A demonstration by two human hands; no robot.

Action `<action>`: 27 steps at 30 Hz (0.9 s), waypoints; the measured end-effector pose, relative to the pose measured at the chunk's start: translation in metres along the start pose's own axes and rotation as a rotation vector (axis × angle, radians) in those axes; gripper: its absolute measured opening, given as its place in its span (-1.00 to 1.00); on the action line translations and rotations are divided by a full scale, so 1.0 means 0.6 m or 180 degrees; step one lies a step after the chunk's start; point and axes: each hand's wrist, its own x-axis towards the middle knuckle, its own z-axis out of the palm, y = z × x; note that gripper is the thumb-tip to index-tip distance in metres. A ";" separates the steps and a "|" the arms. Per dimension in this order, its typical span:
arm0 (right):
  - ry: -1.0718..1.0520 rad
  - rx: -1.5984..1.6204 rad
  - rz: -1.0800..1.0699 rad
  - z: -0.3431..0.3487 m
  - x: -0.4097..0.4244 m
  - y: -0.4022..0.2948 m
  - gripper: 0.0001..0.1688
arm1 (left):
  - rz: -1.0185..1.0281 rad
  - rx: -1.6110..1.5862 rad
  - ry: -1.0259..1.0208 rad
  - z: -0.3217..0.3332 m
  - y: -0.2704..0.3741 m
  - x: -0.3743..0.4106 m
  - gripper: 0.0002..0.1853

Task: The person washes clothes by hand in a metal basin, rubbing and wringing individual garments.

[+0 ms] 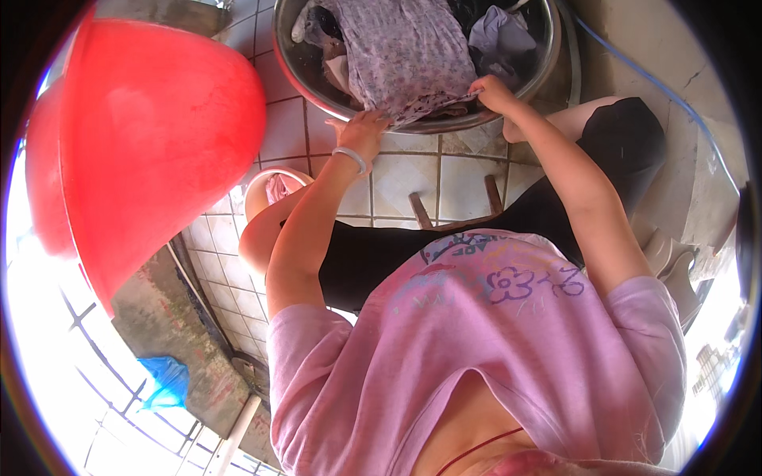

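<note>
A wide metal basin (550, 56) stands on the floor before me, holding wet laundry. Across its middle lies a pale purple floral cloth (411, 53), spread out lengthwise towards me. At the basin's near rim, my left hand (362, 134) has its fingers on the cloth's near left corner, thumb out to the side; a pale bangle circles that wrist. My right hand (494, 94) pinches the near right corner of the same cloth, just inside the rim. Between the hands the edge is drawn out and shows darker patterned folds. A lavender-grey cloth (500, 33) lies bunched at the right.
A large red plastic tub (161, 113) rises at the left. Beside my left knee is a pale bucket (255, 193) with pink cloth inside. Wooden stool legs (419, 209) show below me on tiled floor (405, 178). A blue hose (661, 92) runs along the right.
</note>
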 end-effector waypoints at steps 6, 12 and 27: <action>0.0373 -0.0555 -0.0278 0.006 -0.019 0.013 -0.70 | 0.0018 0.0263 0.0189 0.008 0.036 -0.003 -0.59; 0.0730 0.0438 -0.0962 0.045 -0.064 -0.206 -0.71 | -0.1834 -0.5338 0.0079 -0.032 0.114 0.048 -0.68; 0.1800 0.0164 -0.0976 0.052 0.084 -0.234 0.42 | 0.0030 -0.5485 0.1076 -0.444 0.236 0.100 -0.89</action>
